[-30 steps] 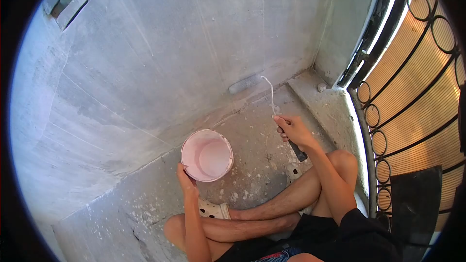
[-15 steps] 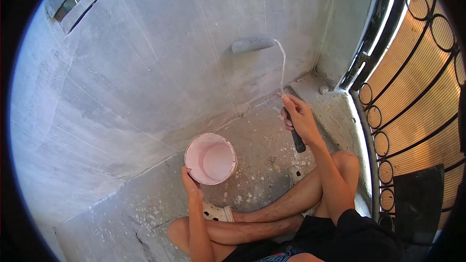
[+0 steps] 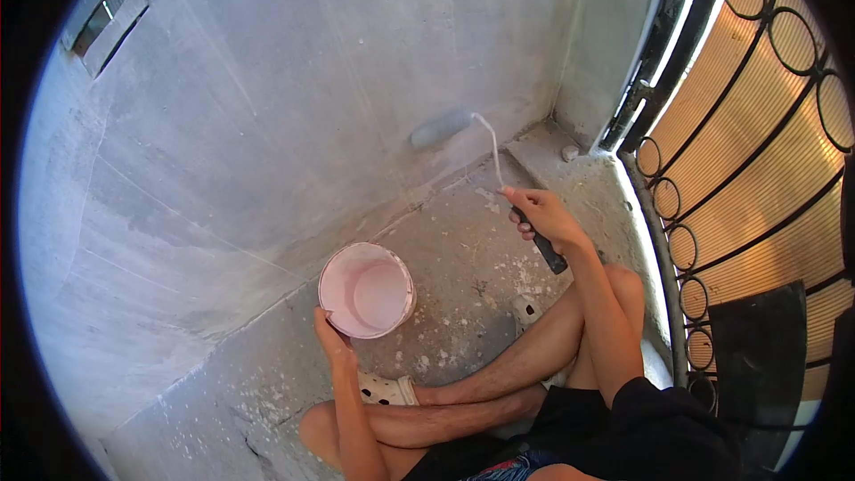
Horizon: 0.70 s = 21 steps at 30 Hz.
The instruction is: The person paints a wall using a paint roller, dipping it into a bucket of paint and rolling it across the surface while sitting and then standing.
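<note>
At the far left, high in the grey wall (image 3: 267, 80), is a narrow slot (image 3: 105, 22) with a flat strip along its lower side. Below, white specks dot the concrete floor (image 3: 223, 401).

The left hand (image 3: 335, 338) is closed on the near left side of a pink bucket (image 3: 337, 281), with the thumb at the rim. The bucket stands open side up near the foot of the wall, tilted a little toward the camera; its inside is coated pale pink. Whether its base touches the floor cannot be told. Just below the bucket is a light clog (image 3: 385, 389) with dark holes, on a foot of the crossed legs (image 3: 499, 374).

Right of the bucket and farther off, the fuzzy grey sleeve of a paint roller (image 3: 440, 130) lies against the low part of the wall, slanting. Its bent white rod (image 3: 494, 147) runs down to a black handle (image 3: 550, 255), around which the right hand (image 3: 541, 216) is clamped, thumb toward the rod. Another clog (image 3: 527, 310) shows below the handle.

Farther right, a small stone (image 3: 570, 153) sits near the wall corner. A black metal grille (image 3: 744, 150) with rings stands before ribbed orange sheeting (image 3: 712, 178), with a dark panel (image 3: 759, 356) low down.
</note>
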Available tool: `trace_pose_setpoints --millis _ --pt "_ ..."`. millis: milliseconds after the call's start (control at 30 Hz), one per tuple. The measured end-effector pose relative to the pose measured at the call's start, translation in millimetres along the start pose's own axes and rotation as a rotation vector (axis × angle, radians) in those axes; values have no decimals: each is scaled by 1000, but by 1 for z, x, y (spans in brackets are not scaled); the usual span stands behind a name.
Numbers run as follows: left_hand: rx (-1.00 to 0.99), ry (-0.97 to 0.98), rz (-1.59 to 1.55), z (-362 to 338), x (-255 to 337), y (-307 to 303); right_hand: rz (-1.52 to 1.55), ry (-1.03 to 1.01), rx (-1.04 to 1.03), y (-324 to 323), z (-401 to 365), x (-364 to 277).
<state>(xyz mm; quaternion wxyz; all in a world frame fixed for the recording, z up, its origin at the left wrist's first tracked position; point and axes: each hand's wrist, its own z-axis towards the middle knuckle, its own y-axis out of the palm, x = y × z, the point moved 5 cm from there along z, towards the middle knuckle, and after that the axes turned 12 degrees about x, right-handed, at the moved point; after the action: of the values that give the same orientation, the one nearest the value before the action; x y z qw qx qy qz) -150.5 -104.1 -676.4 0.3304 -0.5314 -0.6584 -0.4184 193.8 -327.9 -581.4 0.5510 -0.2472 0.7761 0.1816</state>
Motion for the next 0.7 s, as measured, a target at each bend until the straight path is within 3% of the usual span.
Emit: trace_pose_setpoints --millis 233,333,400,500,600,700 --pt "-52 8 -17 5 -5 -4 -109 97 30 7 5 23" --pt "-47 -23 -26 5 -6 -4 -82 44 32 3 0 11" --pt "-48 -37 -10 3 -5 -4 -114 -171 -7 -5 -12 -18" --pt "-61 -36 -40 9 -9 -5 -66 -266 60 -24 -20 -61" --pt "-42 -23 -54 9 -9 -4 -59 -300 77 -42 -14 -96" --pt "-39 -21 -54 4 -6 0 -129 -281 5 -66 19 -79"
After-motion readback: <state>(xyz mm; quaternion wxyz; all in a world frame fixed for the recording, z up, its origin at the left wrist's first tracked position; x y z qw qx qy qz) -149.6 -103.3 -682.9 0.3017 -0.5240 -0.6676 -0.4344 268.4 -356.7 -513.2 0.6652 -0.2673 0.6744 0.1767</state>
